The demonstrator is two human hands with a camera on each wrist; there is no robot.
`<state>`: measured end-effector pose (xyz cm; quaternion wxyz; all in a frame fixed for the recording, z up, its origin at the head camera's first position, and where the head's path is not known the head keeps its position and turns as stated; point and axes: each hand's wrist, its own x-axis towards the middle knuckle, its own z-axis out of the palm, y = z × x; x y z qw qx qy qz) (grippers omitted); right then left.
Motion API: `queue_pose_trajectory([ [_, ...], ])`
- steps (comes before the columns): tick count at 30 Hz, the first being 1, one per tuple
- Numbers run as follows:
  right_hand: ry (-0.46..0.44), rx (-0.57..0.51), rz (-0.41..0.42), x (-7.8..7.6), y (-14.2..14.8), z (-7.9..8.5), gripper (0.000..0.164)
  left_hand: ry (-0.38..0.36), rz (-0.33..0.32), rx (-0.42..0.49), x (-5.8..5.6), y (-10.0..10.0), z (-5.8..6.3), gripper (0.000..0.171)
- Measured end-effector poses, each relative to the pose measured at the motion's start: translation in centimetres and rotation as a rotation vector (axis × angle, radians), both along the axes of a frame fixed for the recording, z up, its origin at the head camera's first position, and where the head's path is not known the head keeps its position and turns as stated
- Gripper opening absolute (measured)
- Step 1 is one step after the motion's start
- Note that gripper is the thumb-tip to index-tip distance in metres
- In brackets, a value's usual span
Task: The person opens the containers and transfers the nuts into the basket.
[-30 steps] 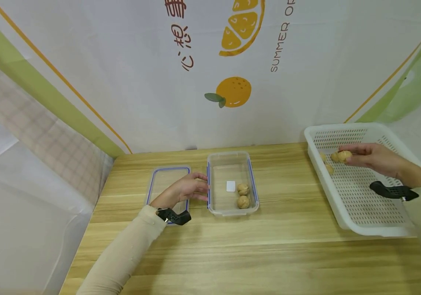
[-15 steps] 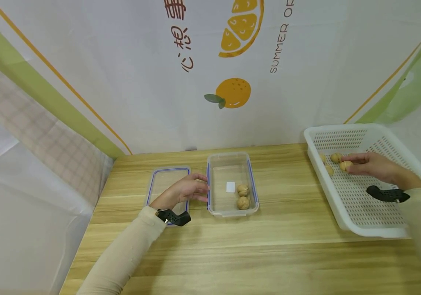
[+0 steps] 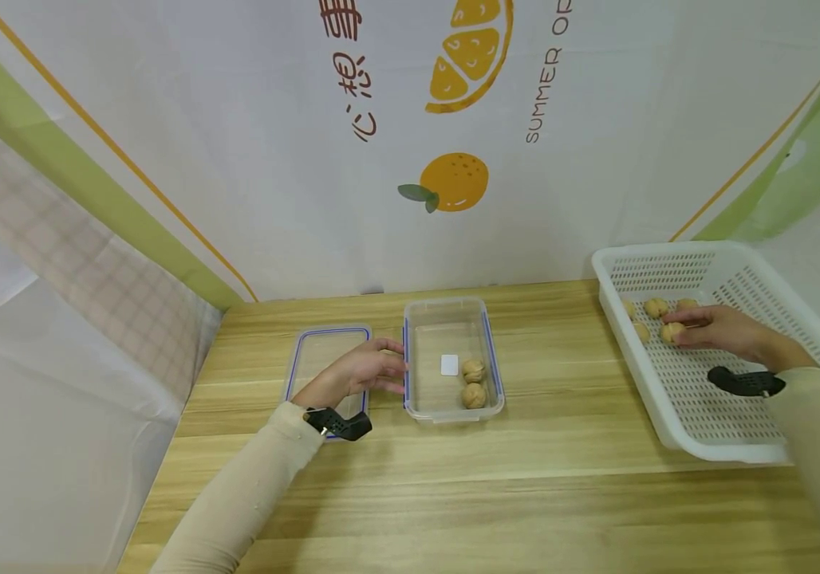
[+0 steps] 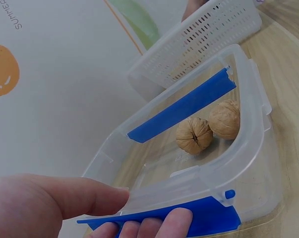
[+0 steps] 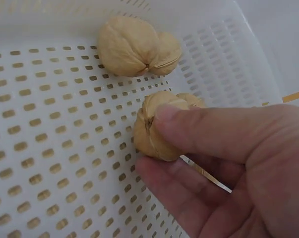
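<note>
My right hand [image 3: 726, 331] is inside the white basket, pinching a walnut [image 5: 159, 126] between thumb and fingers. Other walnuts [image 5: 134, 47] lie close by in the basket's far left part. At the middle of the table stands a clear plastic food container [image 3: 427, 406] without its lid, two walnuts [image 4: 195, 135] together in its right part. My left hand [image 3: 363, 368] holds the container's left side. In the left wrist view the thumb lies at the rim, and the fingers are against a blue locking clip [image 4: 213, 218].
The white perforated basket [image 3: 654, 399] stands at the right on the wooden table [image 3: 453, 510]. A clear lid with a blue seal [image 3: 309, 343] lies left of the container, partly under the left hand and wrist. A printed cloth [image 3: 273, 223] hangs behind the table.
My right hand has moved slightly left and towards me with the pinched walnut, away from the other walnuts, and another walnut now shows behind it. The left hand stays on the container.
</note>
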<state>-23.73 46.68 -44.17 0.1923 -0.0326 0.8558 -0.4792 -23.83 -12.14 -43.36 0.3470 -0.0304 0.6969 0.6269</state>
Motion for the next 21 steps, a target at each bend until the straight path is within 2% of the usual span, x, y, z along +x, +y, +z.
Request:
queue_pose_trajectory([
  [6, -0.004, 0.026, -0.022, -0.21, 0.02, -0.35, 0.044, -0.003, 0.010, -0.011, 0.02, 0.09, -0.01, 0.051],
  [21, 0.068, 0.170, 0.010, -0.36, 0.11, -0.52, 0.051, 0.002, 0.009, -0.003, -0.03, -0.03, -0.24, 0.052],
])
